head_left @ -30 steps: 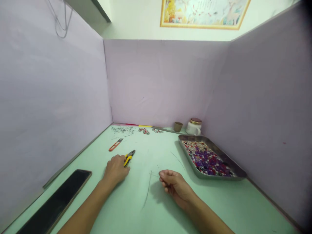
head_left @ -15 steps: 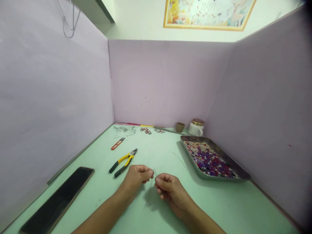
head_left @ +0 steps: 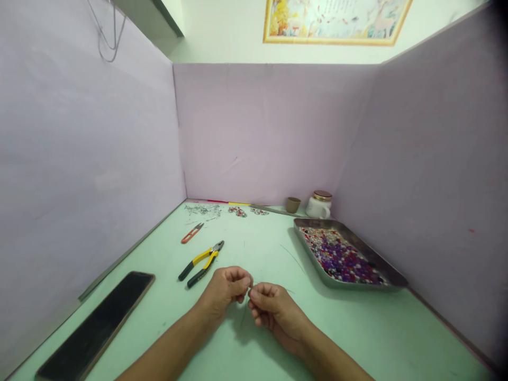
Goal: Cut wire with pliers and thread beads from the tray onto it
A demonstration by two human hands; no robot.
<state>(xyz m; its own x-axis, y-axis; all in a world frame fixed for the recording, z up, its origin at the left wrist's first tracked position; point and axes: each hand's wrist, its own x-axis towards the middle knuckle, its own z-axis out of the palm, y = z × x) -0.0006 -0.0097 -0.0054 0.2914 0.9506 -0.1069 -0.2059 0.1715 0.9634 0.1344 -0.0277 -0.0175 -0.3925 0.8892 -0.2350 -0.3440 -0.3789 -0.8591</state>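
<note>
My left hand (head_left: 226, 288) and my right hand (head_left: 272, 307) meet over the green table (head_left: 254, 248), fingertips pinched together on a thin wire (head_left: 249, 290) that runs between them. Both hands are closed. Yellow-handled pliers (head_left: 201, 263) lie on the table just left of my left hand, untouched. Small orange thread snips (head_left: 192, 233) rest farther back on the left.
A metal tray (head_left: 391, 278) of purple, red and white beads sits at the right. A small brown cup (head_left: 293, 204) and a white lidded jar (head_left: 318, 205) stand at the back. A dark phone (head_left: 95, 330) lies front left. Lilac partition walls enclose the desk on three sides.
My left hand let go of the pliers, which now lie on the table, and moved right to meet my right hand. Both now pinch the wire.
</note>
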